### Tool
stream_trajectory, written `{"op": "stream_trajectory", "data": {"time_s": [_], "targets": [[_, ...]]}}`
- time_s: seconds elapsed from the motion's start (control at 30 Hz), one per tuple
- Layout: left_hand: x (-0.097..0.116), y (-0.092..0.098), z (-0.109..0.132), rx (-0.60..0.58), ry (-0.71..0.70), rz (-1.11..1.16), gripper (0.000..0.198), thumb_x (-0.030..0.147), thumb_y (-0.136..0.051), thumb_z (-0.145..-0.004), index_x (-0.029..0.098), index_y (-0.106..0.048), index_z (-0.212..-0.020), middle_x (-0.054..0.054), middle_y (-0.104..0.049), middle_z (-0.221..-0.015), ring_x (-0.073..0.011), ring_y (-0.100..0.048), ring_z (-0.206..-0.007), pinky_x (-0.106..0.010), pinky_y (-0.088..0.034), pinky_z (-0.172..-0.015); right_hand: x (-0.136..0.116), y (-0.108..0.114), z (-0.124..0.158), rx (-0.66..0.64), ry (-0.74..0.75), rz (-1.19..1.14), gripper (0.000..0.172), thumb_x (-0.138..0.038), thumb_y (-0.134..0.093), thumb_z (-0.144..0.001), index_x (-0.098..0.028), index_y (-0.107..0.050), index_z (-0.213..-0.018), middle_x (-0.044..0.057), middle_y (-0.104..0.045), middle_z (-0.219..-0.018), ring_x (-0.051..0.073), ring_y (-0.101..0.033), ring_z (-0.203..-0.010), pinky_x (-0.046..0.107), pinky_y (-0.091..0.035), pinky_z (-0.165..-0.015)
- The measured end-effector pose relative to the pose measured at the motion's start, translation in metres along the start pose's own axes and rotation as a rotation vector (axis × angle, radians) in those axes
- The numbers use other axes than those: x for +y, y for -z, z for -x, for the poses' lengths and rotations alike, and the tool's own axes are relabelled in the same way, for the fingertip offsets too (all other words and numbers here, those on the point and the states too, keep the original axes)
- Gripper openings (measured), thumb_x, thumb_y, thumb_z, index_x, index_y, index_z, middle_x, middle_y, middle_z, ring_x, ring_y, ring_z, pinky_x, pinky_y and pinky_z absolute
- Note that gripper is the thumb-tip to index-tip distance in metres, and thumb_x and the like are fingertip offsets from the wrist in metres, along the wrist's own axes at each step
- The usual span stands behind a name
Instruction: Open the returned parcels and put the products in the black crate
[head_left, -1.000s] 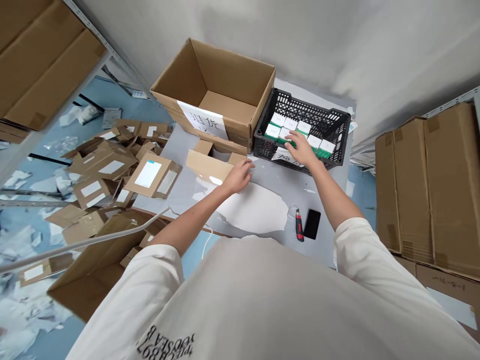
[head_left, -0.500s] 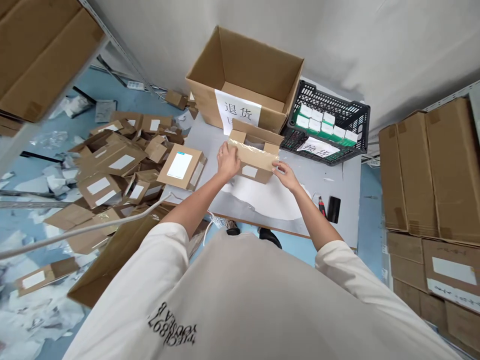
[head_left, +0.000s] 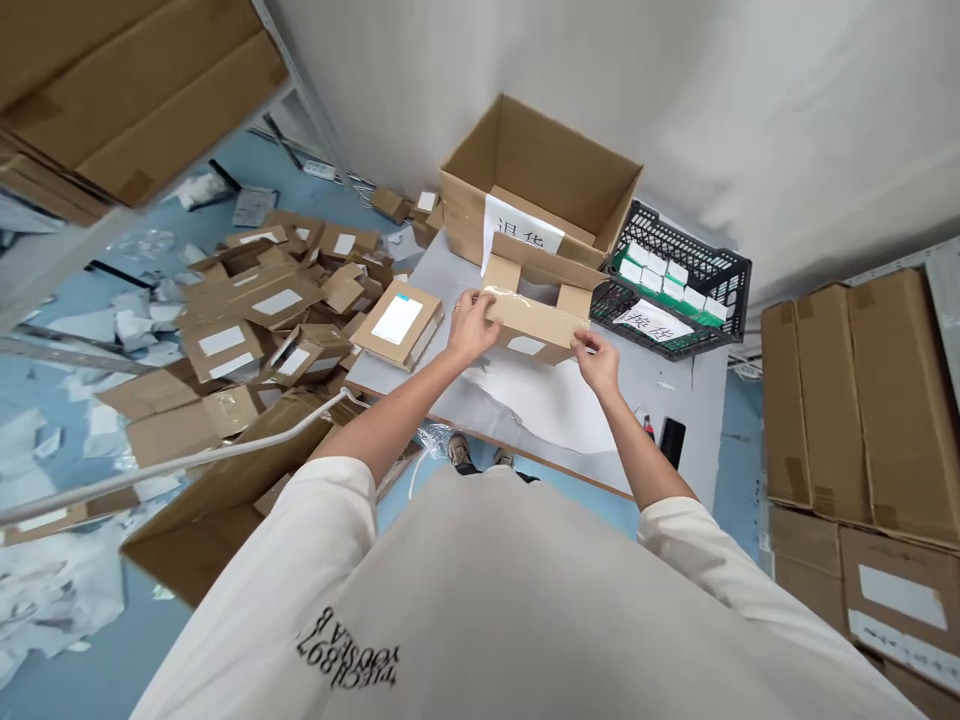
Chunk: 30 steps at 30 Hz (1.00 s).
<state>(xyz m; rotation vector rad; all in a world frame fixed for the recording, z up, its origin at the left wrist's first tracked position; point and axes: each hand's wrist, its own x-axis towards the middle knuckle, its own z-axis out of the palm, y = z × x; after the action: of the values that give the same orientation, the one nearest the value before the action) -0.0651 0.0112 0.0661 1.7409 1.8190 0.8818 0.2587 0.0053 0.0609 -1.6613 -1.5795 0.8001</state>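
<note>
Between my hands is a small brown cardboard box (head_left: 541, 322) with its top flaps raised and a white label low on its near side. My left hand (head_left: 472, 326) grips the near flap at its left end, fingers curled over the edge. At the right end, my right hand (head_left: 597, 358) pinches the corner of the same flap. Clear tape shines along the flap's edge. What lies inside the box is mostly out of sight. White paper (head_left: 540, 400) is spread on the table in front of it.
A closed labelled box (head_left: 397, 324) sits left on the table (head_left: 697, 400). Behind stand a large open carton (head_left: 469, 215) and a black crate (head_left: 739, 290) with white-and-green boxes. A phone (head_left: 672, 442) and a red cutter (head_left: 648, 426) lie right. Opened boxes (head_left: 225, 345) heap up on the left floor.
My view has shifted, so the table scene sits further right and lower. The box's flaps are spread wider, and my right hand has closed on the flap's right corner.
</note>
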Motion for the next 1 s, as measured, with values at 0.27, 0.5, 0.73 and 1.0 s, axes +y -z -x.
{"op": "stream_trajectory", "data": {"time_s": [0.27,0.5,0.73,1.0], "targets": [[0.025,0.064,0.044,0.248,0.036,-0.133,0.056,0.056,-0.073,-0.105,0.03,-0.064,-0.154,-0.018,-0.051,-0.171,-0.0485,-0.044,-0.16,-0.069,-0.042,-0.129,-0.053,-0.007,-0.018,-0.019,0.272,0.135,0.039,-0.051,-0.064,-0.098,-0.03,-0.084,-0.123,0.011,-0.082,-0.143,0.037,-0.074,-0.124,0.063,-0.058,-0.121],[-0.002,0.127,0.084,0.446,0.106,-0.174,0.062,0.062,-0.072,-0.106,0.032,-0.06,-0.159,-0.017,-0.048,-0.176,-0.0482,-0.046,-0.162,-0.068,-0.046,-0.129,-0.121,-0.077,-0.011,-0.105,0.37,0.0,0.044,-0.049,-0.063,-0.098,-0.03,-0.082,-0.133,0.012,-0.077,-0.154,0.035,-0.079,-0.108,0.061,-0.062,-0.115],[-0.066,0.192,0.132,0.56,0.233,-0.179,0.069,0.055,-0.075,-0.105,0.033,-0.051,-0.166,-0.019,-0.033,-0.183,-0.0425,-0.066,-0.148,-0.06,-0.06,-0.119,-0.194,-0.182,-0.002,-0.344,0.438,-0.102,0.058,-0.054,-0.07,-0.097,-0.031,-0.077,-0.149,0.014,-0.063,-0.173,0.041,-0.075,-0.137,0.064,-0.06,-0.122],[-0.121,0.2,0.157,0.432,0.302,-0.099,0.07,0.031,-0.071,-0.099,0.024,-0.052,-0.166,-0.023,-0.031,-0.188,-0.0459,-0.046,-0.168,-0.068,-0.045,-0.136,-0.2,-0.253,0.002,-0.608,0.401,-0.041,0.075,-0.061,-0.083,-0.09,-0.027,-0.072,-0.156,0.015,-0.049,-0.184,0.043,-0.039,-0.175,0.064,-0.053,-0.131]]}}
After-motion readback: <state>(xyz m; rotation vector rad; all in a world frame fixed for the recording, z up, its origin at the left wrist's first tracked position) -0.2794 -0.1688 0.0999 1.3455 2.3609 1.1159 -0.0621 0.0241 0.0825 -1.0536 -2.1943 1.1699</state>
